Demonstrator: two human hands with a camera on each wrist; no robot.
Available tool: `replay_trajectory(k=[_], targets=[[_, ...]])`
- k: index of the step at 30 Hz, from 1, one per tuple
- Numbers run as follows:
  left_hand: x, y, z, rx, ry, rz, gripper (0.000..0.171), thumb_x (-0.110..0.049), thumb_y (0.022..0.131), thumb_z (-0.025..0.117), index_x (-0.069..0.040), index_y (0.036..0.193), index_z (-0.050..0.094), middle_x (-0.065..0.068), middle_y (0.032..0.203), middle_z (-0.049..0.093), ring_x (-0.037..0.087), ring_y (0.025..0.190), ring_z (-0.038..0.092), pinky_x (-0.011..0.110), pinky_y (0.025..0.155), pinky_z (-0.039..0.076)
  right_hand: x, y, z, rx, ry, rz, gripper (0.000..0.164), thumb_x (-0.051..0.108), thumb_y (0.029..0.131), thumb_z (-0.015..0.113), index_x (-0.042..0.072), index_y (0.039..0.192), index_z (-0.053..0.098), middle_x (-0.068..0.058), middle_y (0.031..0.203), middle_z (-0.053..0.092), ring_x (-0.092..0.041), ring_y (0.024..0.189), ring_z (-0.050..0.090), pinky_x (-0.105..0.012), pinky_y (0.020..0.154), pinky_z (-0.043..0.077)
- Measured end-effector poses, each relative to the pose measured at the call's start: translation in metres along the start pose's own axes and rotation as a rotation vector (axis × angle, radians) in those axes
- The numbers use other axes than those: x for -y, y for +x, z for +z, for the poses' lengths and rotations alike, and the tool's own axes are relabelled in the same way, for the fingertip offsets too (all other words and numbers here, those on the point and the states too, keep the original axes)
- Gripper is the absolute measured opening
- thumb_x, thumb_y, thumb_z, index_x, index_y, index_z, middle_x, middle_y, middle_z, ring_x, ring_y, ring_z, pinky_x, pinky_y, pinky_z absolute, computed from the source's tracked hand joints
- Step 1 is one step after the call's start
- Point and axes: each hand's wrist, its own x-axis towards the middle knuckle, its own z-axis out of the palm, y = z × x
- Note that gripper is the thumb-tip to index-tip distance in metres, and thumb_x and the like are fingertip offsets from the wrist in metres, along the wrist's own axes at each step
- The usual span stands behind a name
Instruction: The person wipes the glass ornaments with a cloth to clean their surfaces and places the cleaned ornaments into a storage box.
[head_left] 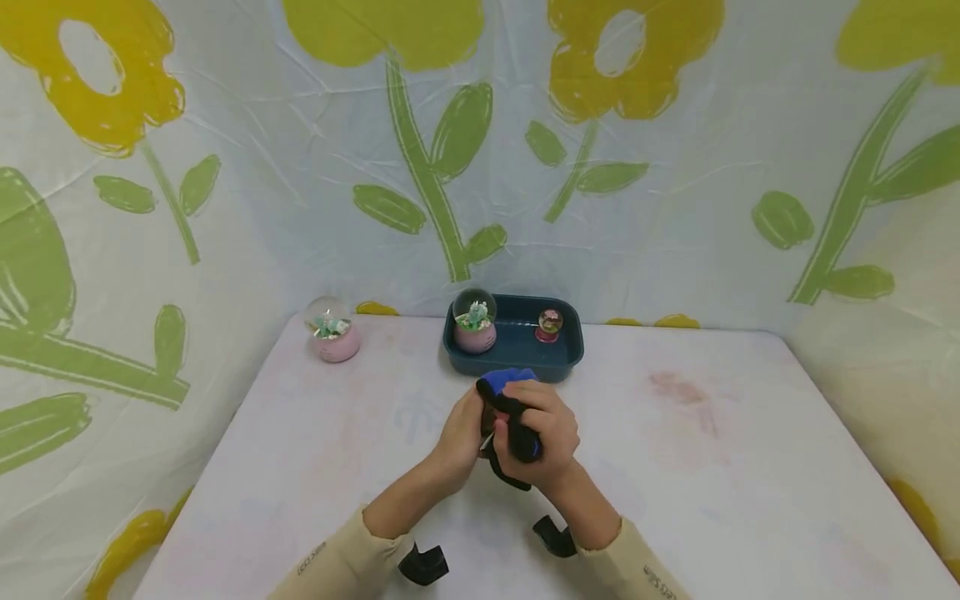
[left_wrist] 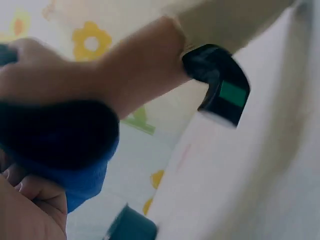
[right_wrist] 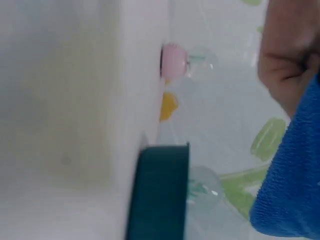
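Observation:
Both hands meet over the table in front of the tray. My right hand [head_left: 551, 421] grips a bunched blue and black cloth [head_left: 508, 381], with the thumb and fingers curled round its dark part. Close against it, my left hand [head_left: 459, 439] curls round a small object with a pink part [head_left: 498, 417], mostly hidden by cloth and fingers; I cannot tell its kind. Blue terry fabric [right_wrist: 292, 185] hangs at the right edge of the right wrist view. In the left wrist view, curled fingers [left_wrist: 42, 197] press up to the blue cloth.
Just beyond the hands stands a dark teal tray [head_left: 510, 367] with a larger pink-based snow globe [head_left: 475, 329] and a smaller snow globe with a red-pink base [head_left: 548, 326]. Another pink-based snow globe [head_left: 333, 336] stands left of it. A flowered sheet [head_left: 300, 208] hangs behind the white table [head_left: 675, 467].

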Motion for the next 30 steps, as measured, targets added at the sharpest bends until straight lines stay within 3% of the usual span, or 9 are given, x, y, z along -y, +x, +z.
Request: replay_trajectory(k=[2, 4, 7, 11, 13, 16, 20, 26, 30], targets=[[0.003, 0.002, -0.001, 0.013, 0.019, -0.050, 0.044, -0.049, 0.104, 0.032, -0.009, 0.104, 0.051, 0.000, 0.077, 0.050, 0.011, 0.063, 0.045, 0.025, 0.047, 0.038, 0.001, -0.002, -0.002, -0.013, 0.000, 0.081, 0.027, 0.006, 0.084, 0.065, -0.008, 0.071, 0.046, -0.028, 0.075, 0.061, -0.036, 0.066, 0.061, -0.036, 0.074, 0.056], [0.009, 0.004, -0.002, 0.034, 0.066, -0.012, 0.039, -0.045, 0.105, 0.033, -0.009, 0.107, 0.048, 0.000, 0.077, 0.045, 0.012, 0.060, 0.038, 0.024, 0.045, 0.031, 0.004, -0.003, -0.003, -0.034, -0.009, 0.209, 0.025, 0.002, 0.083, 0.063, -0.011, 0.072, 0.044, -0.028, 0.075, 0.060, -0.033, 0.068, 0.062, -0.032, 0.076, 0.054], [0.016, 0.006, -0.004, 0.063, 0.233, 0.202, 0.031, -0.034, 0.107, 0.032, -0.009, 0.116, 0.046, 0.002, 0.085, 0.050, 0.013, 0.065, 0.045, 0.024, 0.051, 0.039, 0.009, -0.003, -0.004, -0.059, -0.026, 0.431, 0.018, -0.006, 0.080, 0.060, -0.014, 0.077, 0.045, -0.028, 0.078, 0.059, -0.027, 0.074, 0.063, -0.026, 0.074, 0.053], [0.023, 0.011, -0.009, 0.032, 0.560, 0.537, 0.035, -0.040, 0.106, 0.032, -0.010, 0.120, 0.045, 0.001, 0.091, 0.059, 0.011, 0.070, 0.052, 0.024, 0.060, 0.045, 0.012, -0.002, -0.010, -0.053, -0.028, 0.773, 0.011, -0.013, 0.083, 0.057, -0.016, 0.086, 0.047, -0.026, 0.086, 0.059, -0.020, 0.078, 0.061, -0.022, 0.069, 0.052], [0.025, 0.013, -0.011, 0.033, 0.677, 0.641, 0.042, -0.046, 0.104, 0.030, -0.010, 0.120, 0.045, 0.002, 0.092, 0.059, 0.011, 0.070, 0.052, 0.023, 0.061, 0.045, 0.010, -0.004, -0.014, -0.042, -0.028, 0.944, 0.011, -0.011, 0.087, 0.058, -0.015, 0.089, 0.048, -0.022, 0.086, 0.058, -0.016, 0.075, 0.059, -0.021, 0.064, 0.051], [0.027, 0.014, -0.015, 0.052, 0.806, 0.726, 0.047, -0.049, 0.103, 0.028, -0.009, 0.122, 0.045, 0.003, 0.095, 0.057, 0.012, 0.075, 0.051, 0.024, 0.065, 0.045, 0.005, -0.006, -0.021, -0.015, -0.040, 1.124, 0.014, -0.003, 0.091, 0.060, -0.013, 0.092, 0.050, -0.012, 0.083, 0.057, -0.014, 0.070, 0.055, -0.021, 0.059, 0.048], [0.028, 0.013, -0.018, 0.070, 0.865, 0.688, 0.052, -0.053, 0.101, 0.030, -0.008, 0.126, 0.037, 0.009, 0.106, 0.059, 0.016, 0.088, 0.058, 0.032, 0.076, 0.049, -0.003, -0.013, -0.030, -0.020, -0.057, 1.235, 0.019, 0.007, 0.093, 0.062, -0.009, 0.094, 0.052, -0.007, 0.080, 0.053, -0.015, 0.067, 0.051, -0.023, 0.057, 0.045], [0.023, 0.012, -0.020, 0.142, 0.836, 0.510, 0.053, -0.048, 0.098, 0.048, -0.008, 0.128, 0.032, 0.012, 0.122, 0.057, 0.019, 0.108, 0.057, 0.038, 0.091, 0.048, -0.016, -0.010, -0.055, -0.102, -0.168, 1.474, 0.024, 0.027, 0.094, 0.063, 0.005, 0.097, 0.054, -0.004, 0.087, 0.054, -0.017, 0.083, 0.050, -0.027, 0.072, 0.043], [0.024, 0.018, -0.024, 0.136, 0.752, 0.474, 0.049, -0.029, 0.093, 0.066, -0.007, 0.128, 0.040, 0.006, 0.120, 0.056, 0.016, 0.105, 0.052, 0.038, 0.080, 0.048, -0.024, -0.004, -0.082, -0.207, -0.222, 1.557, 0.021, 0.028, 0.093, 0.065, 0.010, 0.092, 0.055, 0.001, 0.086, 0.056, -0.015, 0.087, 0.050, -0.025, 0.078, 0.041]])
